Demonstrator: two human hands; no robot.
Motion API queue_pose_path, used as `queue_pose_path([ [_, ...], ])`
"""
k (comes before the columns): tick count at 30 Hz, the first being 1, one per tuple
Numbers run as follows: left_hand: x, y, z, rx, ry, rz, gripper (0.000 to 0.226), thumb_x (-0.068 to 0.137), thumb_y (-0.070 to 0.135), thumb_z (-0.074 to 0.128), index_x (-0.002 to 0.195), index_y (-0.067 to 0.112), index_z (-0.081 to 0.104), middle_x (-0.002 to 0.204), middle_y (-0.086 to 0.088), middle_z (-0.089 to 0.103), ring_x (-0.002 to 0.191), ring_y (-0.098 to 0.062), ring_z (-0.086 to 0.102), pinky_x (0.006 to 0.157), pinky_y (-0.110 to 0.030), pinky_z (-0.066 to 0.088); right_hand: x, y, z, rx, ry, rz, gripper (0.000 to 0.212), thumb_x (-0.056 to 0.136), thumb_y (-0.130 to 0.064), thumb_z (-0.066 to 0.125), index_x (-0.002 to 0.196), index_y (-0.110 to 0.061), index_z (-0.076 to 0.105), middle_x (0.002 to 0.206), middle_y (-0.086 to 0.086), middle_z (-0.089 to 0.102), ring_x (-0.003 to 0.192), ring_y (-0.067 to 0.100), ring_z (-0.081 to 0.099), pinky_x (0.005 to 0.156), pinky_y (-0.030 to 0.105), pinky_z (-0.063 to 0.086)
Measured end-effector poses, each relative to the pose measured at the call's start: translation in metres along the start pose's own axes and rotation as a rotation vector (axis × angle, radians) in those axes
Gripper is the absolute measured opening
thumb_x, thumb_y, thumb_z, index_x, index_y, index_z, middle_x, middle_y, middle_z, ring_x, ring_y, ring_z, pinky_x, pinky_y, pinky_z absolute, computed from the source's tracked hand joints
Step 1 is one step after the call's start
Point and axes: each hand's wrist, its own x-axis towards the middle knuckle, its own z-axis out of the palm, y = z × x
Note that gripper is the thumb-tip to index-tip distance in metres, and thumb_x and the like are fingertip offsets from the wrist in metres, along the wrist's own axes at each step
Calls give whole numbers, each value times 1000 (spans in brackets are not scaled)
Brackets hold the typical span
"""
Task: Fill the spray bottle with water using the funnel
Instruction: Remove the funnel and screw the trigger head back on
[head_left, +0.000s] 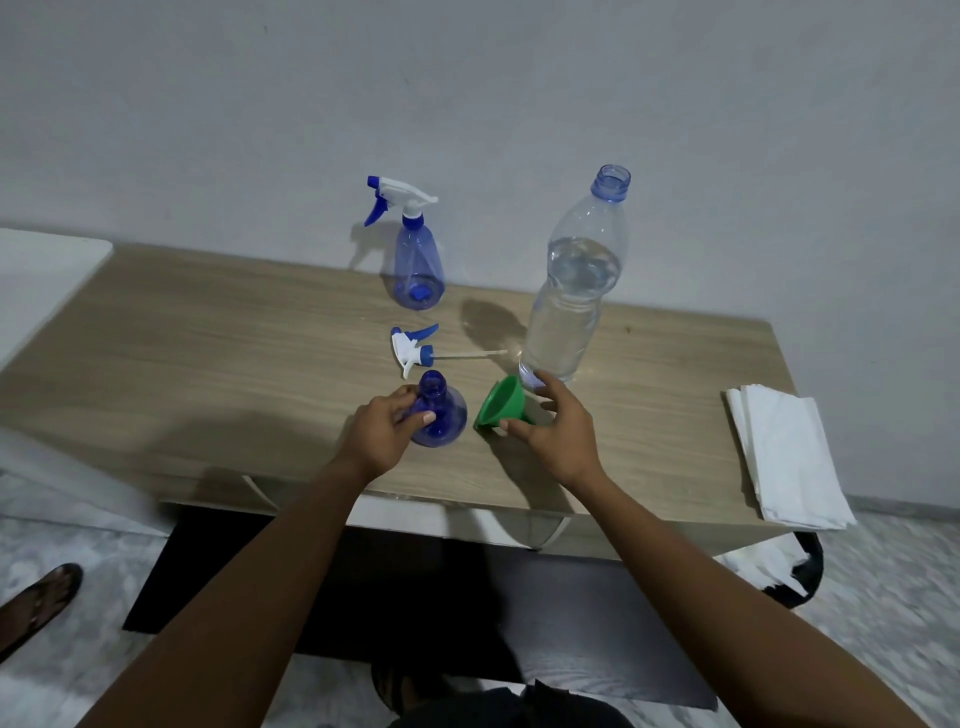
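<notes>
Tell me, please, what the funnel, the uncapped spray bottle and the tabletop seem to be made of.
Green funnel: opaque plastic, probably; smooth, matte, uniform colour.
Uncapped spray bottle: translucent blue plastic, glossy; light passes through it.
Tabletop: wood-grain laminate or veneer, likely; regular streaked pattern, matte.

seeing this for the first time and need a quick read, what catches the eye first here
At the near middle of the table, the left hand grips the neck of an open blue spray bottle and the right hand holds a green funnel beside it. Behind the funnel stands a tall uncapped water bottle, mostly full. A detached spray head lies between the open bottle and a second, assembled spray bottle by the wall.
</notes>
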Motion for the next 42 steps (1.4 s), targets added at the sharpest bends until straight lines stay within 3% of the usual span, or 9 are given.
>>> queue_pose_path([
  [8,2,-2,-11,15,14,8,30,93,24,71,123,23,68,108,6,76,104,-6,69,100,-37,54,28,-57,10,26,14,-191,54,85,-31,81,134,-21,62,124,-3,68,105,12,62,89,24,50],
  [11,-2,-6,-19,-17,29,8,37,88,38,70,123,26,67,109,6,76,104,-9,70,99,-42,55,55,-75,24,-69,-80,-185,48,86,-34,79,130,-22,66,119,-3,70,103,13,63,91,32,53],
  [20,3,-20,-34,-45,45,30,34,86,28,71,118,15,70,114,0,71,105,-16,68,96,-41,54,127,-75,88,-295,-365,-77,53,79,-34,85,128,-16,70,123,1,69,103,17,62,84,31,47],
  [23,8,-26,-40,-59,20,44,45,81,43,66,117,16,71,115,3,69,105,-15,69,95,-39,54,139,-74,102,-336,-409,-61,47,76,-29,88,119,-17,74,110,3,73,98,20,67,86,35,54],
  [27,12,-32,-42,-82,-15,67,35,83,35,67,114,21,73,116,3,67,108,-15,67,97,-34,51,147,-68,112,-394,-447,-60,48,71,-26,91,117,-19,76,86,-5,67,78,12,61,72,25,44],
  [31,15,-34,-45,-57,-28,98,33,85,33,68,116,22,73,117,5,67,108,-13,67,97,-32,51,152,-68,114,-453,-487,-93,42,75,-23,88,115,-20,77,100,1,75,90,18,66,79,30,51],
  [34,16,-31,-49,-5,-33,125,27,87,27,70,113,26,73,114,8,68,104,-10,67,93,-27,49,147,-81,107,-374,-459,-136,39,79,-26,85,116,-19,76,100,1,74,87,16,65,80,30,49],
  [38,17,-25,-50,5,-64,108,25,89,30,68,113,25,72,112,5,68,103,-13,66,92,-29,48,129,-121,79,-99,-381,-198,28,87,-16,79,115,-12,75,97,3,72,74,3,60,72,13,46],
  [42,19,-13,-45,40,-85,104,23,93,18,69,116,15,72,110,-2,72,101,-15,67,82,-9,42,104,-155,41,121,-302,-317,26,90,-10,76,116,-7,73,102,20,75,87,13,64,82,27,51],
])
